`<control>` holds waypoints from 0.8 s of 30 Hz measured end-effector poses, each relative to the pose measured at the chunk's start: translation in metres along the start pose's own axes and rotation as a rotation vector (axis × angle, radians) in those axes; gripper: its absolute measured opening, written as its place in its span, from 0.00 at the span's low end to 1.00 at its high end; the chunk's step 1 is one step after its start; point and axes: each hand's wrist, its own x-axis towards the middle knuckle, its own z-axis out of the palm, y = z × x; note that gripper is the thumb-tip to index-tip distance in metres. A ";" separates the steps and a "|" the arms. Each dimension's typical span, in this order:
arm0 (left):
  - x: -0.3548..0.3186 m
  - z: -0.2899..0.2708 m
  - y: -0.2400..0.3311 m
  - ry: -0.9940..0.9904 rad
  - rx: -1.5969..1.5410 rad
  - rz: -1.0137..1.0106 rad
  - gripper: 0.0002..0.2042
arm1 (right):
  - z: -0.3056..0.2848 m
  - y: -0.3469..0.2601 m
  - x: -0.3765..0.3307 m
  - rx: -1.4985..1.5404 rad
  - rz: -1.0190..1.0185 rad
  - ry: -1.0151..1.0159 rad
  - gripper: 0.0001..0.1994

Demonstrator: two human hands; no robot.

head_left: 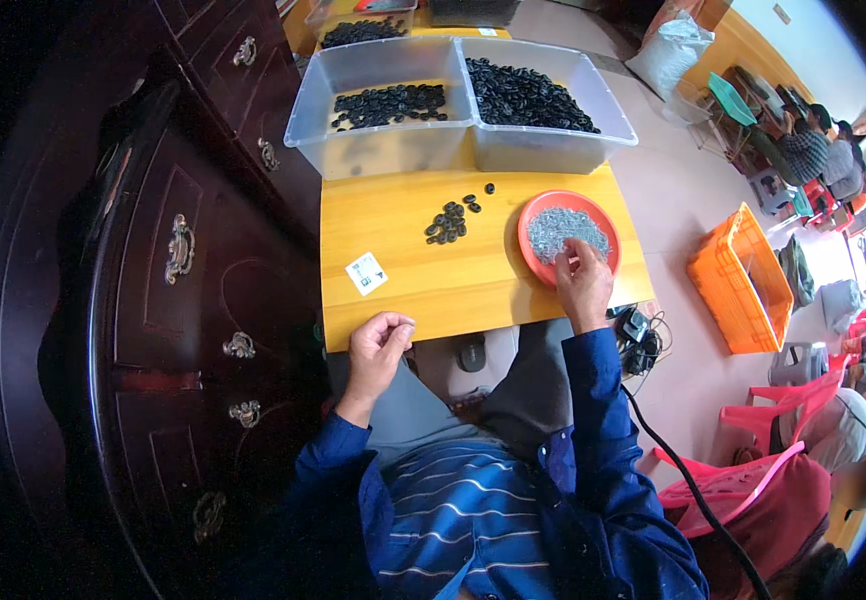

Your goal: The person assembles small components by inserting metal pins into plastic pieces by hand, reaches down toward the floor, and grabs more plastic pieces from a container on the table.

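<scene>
The right hand [583, 280] rests on the near rim of the red dish [531, 215], fingers curled down into the heap of small grey metal bits [568, 232] that fills it; whether a bit is pinched between the fingertips cannot be told. The bits appear light, stiff and loose, likely to slide from a flat grip, so a thumb-and-forefinger pinch on a single piece at the heap's edge looks best. They are too many and too fine to count. Left of the dish, on the yellow table [403, 300], lies a loose cluster of black rings [447, 223], roughly a dozen, with three or four strays just beyond it; they look hard, light and easy to take by the rim. The left hand [378, 345] hovers at the table's near edge, well left of the dish, fingers loosely closed with tips gathered; any content is hidden. One white label [366, 273] lies between that hand and the rings. Beyond the dish stand two clear bins [393, 150] holding more black rings. One orange crate [743, 280] sits on the floor right of the dish.
</scene>
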 end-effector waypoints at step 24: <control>-0.006 -0.026 0.005 0.110 -0.064 -0.040 0.04 | 0.114 -0.095 -0.027 0.044 -0.397 -0.281 0.04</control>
